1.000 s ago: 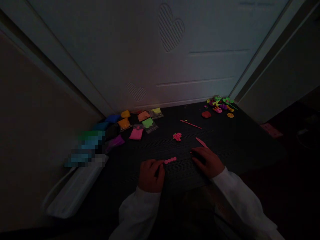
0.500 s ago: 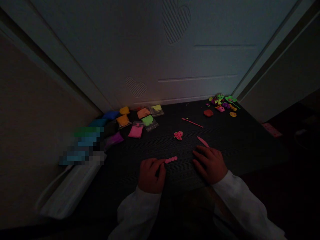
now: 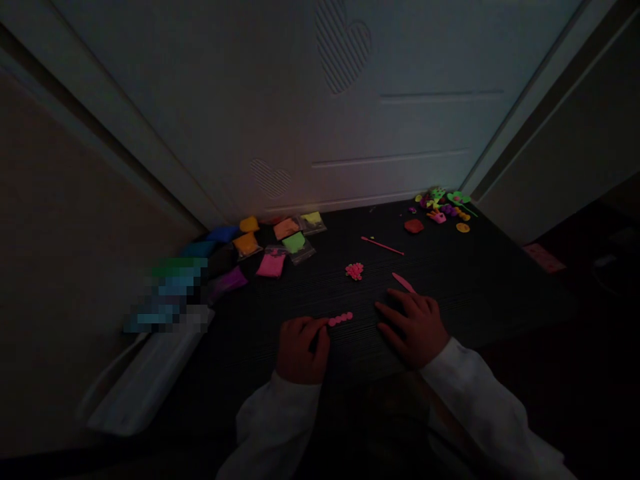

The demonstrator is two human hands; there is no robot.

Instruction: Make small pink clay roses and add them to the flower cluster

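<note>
The scene is very dark. My left hand (image 3: pixel 300 347) rests on the dark table with its fingers curled and its fingertips at the left end of a short pink clay strip (image 3: pixel 341 319). My right hand (image 3: pixel 413 323) lies flat on the table to the right of the strip, fingers spread and empty. A pink clay tool (image 3: pixel 403 282) lies just beyond its fingertips. A small pink clay flower (image 3: pixel 355 271) sits further back, in the middle.
Several coloured clay packets (image 3: pixel 273 248) lie at the back left by the white door (image 3: pixel 350 120). A thin pink stick (image 3: pixel 383 246), a red clay blob (image 3: pixel 413 226) and small coloured clay pieces (image 3: pixel 443 205) sit at the back right. A white tray (image 3: pixel 145 380) lies at the left.
My right hand has spread its fingers and slid a little left toward the pink strip. My left hand has stayed put.
</note>
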